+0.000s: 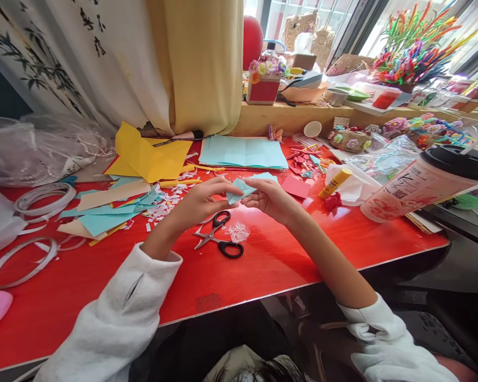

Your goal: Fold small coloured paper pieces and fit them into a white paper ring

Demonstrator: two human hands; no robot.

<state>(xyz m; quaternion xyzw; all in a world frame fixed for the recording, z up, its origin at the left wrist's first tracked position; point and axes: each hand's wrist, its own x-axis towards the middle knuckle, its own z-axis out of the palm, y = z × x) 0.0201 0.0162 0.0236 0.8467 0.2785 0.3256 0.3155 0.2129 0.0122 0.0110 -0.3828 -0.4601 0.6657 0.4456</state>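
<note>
A small folded light-blue paper [237,193] is held between both hands above the red table [279,254]. My left hand [201,200] pinches its left side with thumb and fingers. On the right side, my right hand [273,200] grips the same paper, its lower fingers curled in. Just below the hands lie scissors [213,237] with black handles, blades spread apart, beside a small pile of white shreds [238,232]. Behind the hands is a stack of light-blue sheets [242,153], and another light-blue piece [266,176] shows past my right hand.
Paper strips [107,220], yellow paper [151,154] and tape rolls [43,201] lie left. A glue stick [335,183], red scraps [302,159] and a large cup [426,185] stand or lie right. Craft items crowd the windowsill [258,111].
</note>
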